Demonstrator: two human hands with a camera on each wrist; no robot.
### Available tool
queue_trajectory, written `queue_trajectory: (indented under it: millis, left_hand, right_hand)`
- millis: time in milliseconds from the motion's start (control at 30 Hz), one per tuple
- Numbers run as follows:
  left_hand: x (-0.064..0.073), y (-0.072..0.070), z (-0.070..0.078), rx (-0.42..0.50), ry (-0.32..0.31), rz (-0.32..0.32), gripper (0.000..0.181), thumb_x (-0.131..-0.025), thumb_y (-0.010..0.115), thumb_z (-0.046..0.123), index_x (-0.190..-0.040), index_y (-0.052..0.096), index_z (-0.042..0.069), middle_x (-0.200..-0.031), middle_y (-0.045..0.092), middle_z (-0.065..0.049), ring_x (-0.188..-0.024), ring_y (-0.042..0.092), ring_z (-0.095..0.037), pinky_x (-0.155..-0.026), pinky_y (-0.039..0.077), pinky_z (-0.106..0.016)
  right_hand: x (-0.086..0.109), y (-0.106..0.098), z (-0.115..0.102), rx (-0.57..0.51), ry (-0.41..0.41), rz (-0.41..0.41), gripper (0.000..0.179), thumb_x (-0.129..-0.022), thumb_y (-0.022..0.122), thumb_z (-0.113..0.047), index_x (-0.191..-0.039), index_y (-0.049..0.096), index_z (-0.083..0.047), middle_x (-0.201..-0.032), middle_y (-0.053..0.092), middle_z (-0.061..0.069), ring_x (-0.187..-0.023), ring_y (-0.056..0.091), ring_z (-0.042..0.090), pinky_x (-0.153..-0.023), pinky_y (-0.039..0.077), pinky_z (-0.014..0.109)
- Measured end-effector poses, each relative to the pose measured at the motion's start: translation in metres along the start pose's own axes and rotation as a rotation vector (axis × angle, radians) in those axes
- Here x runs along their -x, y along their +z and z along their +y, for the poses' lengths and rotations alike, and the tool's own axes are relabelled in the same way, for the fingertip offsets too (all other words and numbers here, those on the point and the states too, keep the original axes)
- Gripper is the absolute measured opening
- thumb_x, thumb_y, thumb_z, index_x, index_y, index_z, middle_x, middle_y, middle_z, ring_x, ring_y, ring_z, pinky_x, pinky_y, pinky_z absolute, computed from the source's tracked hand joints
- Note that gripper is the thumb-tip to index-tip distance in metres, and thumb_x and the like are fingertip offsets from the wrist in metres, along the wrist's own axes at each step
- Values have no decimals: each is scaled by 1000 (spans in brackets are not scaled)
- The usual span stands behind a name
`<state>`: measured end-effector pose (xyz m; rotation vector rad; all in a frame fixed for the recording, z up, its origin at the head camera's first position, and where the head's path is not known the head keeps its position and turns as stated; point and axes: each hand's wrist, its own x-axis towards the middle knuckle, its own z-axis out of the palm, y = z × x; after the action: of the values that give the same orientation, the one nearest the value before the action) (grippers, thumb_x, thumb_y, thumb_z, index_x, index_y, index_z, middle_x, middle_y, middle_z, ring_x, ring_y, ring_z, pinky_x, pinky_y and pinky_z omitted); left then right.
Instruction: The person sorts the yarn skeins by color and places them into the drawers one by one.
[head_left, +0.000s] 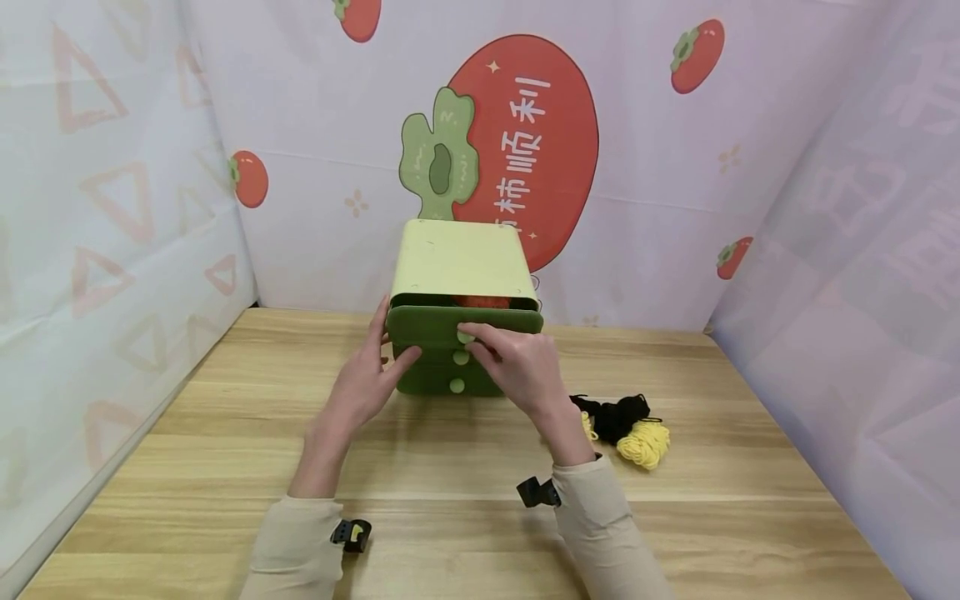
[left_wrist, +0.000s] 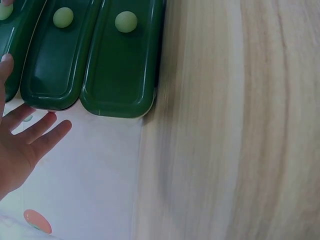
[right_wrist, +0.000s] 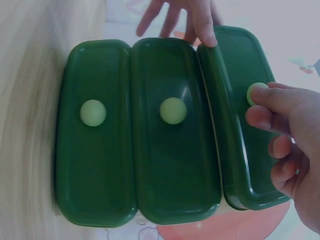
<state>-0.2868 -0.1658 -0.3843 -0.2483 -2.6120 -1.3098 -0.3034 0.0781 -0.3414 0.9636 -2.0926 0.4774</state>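
A small cabinet with a pale yellow top (head_left: 465, 258) and three dark green drawers stands on the wooden table. My right hand (head_left: 525, 371) pinches the round light-green knob (right_wrist: 251, 98) of the top drawer (right_wrist: 232, 65), which sticks out a little past the two lower ones. Something red (head_left: 483, 302) shows in the gap above that drawer's front. At the cabinet's left side, my left hand (head_left: 363, 379) touches it with spread, fairly straight fingers, the thumb near the top drawer's edge. The middle drawer (right_wrist: 170, 155) and bottom drawer (right_wrist: 95, 165) look closed.
To the cabinet's right lie a black yarn bundle (head_left: 618, 417) and a yellow yarn bundle (head_left: 643, 444), with a bit more yellow partly behind my right wrist. Printed cloth walls (head_left: 322, 108) stand behind and at both sides of the table (head_left: 420, 517).
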Motion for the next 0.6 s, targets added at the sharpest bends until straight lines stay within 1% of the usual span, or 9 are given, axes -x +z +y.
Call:
queue_trajectory:
  millis: [67,167,267,467,600]
  left_hand:
    - [0,2,1,-11,11,29,86,-97,53,58,-158,-5,42,-151,45,-21,-135,49,-40,-100,49,-55]
    - [0,4,1,-35,24,76,84,-98,54,55,-159,-2,40,-146,51,-22,-130,54,-40,-96,51,-55]
    - [0,6,2,-54,27,108,83,-98,55,53,-159,0,39,-142,54,-23,-127,57,-40,-93,53,-55]
    - [-1,10,1,-55,25,125,81,-100,54,49,-159,0,40,-142,54,-23,-127,58,-38,-93,53,-55]
    - [-2,10,0,-47,40,141,75,-102,51,45,-160,4,37,-143,54,-22,-128,57,-36,-93,53,-53]
  right_hand:
    - [0,3,0,5,17,12,25,-87,78,-23,-112,76,-22,-66,70,-5,-47,50,6,-41,26,21]
    - [0,6,-1,4,43,23,25,-88,77,-25,-113,76,-23,-63,68,-4,-48,51,6,-42,25,21]
    - [0,10,-1,5,65,47,26,-87,77,-24,-113,76,-22,-63,68,-3,-48,53,7,-41,25,21]
    - [2,19,-1,-9,111,121,28,-85,80,-20,-113,77,-20,-72,74,-2,-50,57,6,-42,25,21]
    - [4,25,-2,-68,185,129,24,-90,75,-21,-114,76,-22,-64,69,-4,-48,53,5,-42,23,21]
